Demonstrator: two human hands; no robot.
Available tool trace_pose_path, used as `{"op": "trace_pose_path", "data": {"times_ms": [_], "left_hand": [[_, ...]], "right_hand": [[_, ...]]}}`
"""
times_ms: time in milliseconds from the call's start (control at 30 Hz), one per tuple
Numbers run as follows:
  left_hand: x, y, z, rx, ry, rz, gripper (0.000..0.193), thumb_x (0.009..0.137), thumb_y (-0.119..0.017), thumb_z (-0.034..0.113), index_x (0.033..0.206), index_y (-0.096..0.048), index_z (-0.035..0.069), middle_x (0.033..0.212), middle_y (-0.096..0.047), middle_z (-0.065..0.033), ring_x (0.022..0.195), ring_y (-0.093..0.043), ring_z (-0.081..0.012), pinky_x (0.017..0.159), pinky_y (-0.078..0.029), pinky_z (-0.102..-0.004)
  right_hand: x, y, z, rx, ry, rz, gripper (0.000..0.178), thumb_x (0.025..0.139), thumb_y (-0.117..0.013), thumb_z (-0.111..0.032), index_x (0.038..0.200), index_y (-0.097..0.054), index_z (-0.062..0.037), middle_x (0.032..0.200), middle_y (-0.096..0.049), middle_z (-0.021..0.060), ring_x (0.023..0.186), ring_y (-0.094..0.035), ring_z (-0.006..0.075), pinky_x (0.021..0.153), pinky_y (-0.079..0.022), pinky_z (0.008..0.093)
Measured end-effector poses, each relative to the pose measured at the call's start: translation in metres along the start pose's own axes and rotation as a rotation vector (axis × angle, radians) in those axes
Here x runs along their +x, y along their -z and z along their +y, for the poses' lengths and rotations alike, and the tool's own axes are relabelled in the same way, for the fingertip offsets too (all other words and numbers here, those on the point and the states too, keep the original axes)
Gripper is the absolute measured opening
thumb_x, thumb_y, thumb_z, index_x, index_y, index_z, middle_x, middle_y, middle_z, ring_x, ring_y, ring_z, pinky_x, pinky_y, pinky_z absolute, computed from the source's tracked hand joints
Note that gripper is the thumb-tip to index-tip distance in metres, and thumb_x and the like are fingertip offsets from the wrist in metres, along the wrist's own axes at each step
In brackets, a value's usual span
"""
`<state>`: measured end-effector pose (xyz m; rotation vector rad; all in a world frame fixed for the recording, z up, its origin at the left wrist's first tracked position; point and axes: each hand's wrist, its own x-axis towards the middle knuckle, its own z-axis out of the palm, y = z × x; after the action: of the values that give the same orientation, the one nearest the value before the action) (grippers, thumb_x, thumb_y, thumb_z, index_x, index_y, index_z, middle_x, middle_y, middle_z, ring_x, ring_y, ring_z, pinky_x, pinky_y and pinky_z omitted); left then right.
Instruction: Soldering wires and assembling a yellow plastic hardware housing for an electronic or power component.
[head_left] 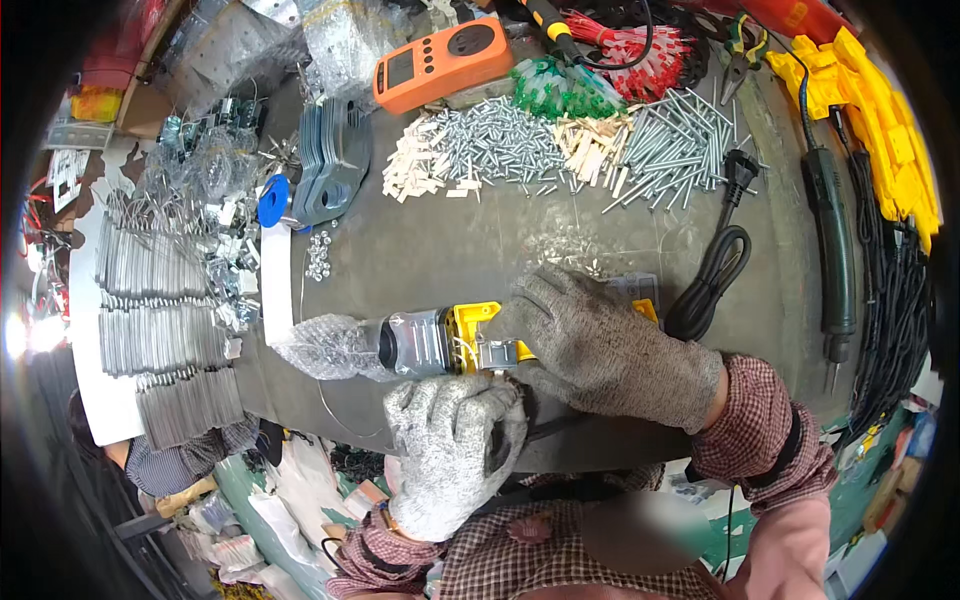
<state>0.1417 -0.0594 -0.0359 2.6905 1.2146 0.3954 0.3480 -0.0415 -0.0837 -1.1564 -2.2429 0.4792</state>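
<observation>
In front of me on the bench lies a partly assembled power tool with a yellow housing [472,322] and a silver-and-black body section [418,342]. Bubble wrap [332,347] covers its left end. My right hand [605,345], in a dark grey knit glove, bends over the housing and grips it. At the near side, my left hand [455,445] wears a lighter grey glove; its fingers are curled and pressed together by a small metal block [497,353] and thin wires. What its fingertips hold is hidden.
An orange multimeter [442,65] stands behind piles of screws [490,140] and long bolts [675,150]. A coiled black power cord [710,285] lies right, near an electric screwdriver [828,240] and yellow housings [860,110]. Wire bundles [160,335] and metal plates [335,155] sit left.
</observation>
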Motion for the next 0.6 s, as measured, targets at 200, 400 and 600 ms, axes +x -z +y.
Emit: {"op": "trace_pose_path", "data": {"times_ms": [200, 400, 600], "left_hand": [[-0.011, 0.019, -0.02, -0.092, 0.134, 0.014, 0.032, 0.081, -0.075, 0.012, 0.112, -0.07, 0.01, 0.099, -0.07, -0.0039, 0.097, -0.063, -0.0244, 0.095, -0.038, -0.0447], [0.0, 0.008, -0.012, 0.005, 0.04, -0.025, 0.036, 0.079, -0.076, 0.009, 0.114, -0.07, 0.012, 0.097, -0.066, -0.0048, 0.106, -0.057, -0.0264, 0.101, -0.036, -0.0456], [0.011, 0.007, -0.015, -0.014, 0.046, 0.07, 0.042, 0.078, -0.076, 0.007, 0.119, -0.066, 0.01, 0.104, -0.067, -0.0069, 0.108, -0.056, -0.0298, 0.101, -0.035, -0.049]], "right_hand": [[0.0, -0.003, 0.003, -0.019, 0.007, 0.067, 0.033, 0.083, -0.061, -0.018, 0.11, -0.064, 0.0018, 0.102, -0.059, 0.0137, 0.102, -0.06, 0.0289, 0.093, -0.051, 0.0415], [0.001, -0.004, 0.0, -0.014, -0.061, 0.072, 0.033, 0.089, -0.058, -0.017, 0.12, -0.063, -0.0054, 0.105, -0.06, 0.0135, 0.106, -0.061, 0.0288, 0.094, -0.051, 0.0415], [0.002, 0.0, -0.002, 0.163, -0.126, 0.013, 0.035, 0.09, -0.058, -0.017, 0.125, -0.063, -0.0107, 0.106, -0.06, 0.0135, 0.106, -0.061, 0.03, 0.094, -0.051, 0.0425]]}}
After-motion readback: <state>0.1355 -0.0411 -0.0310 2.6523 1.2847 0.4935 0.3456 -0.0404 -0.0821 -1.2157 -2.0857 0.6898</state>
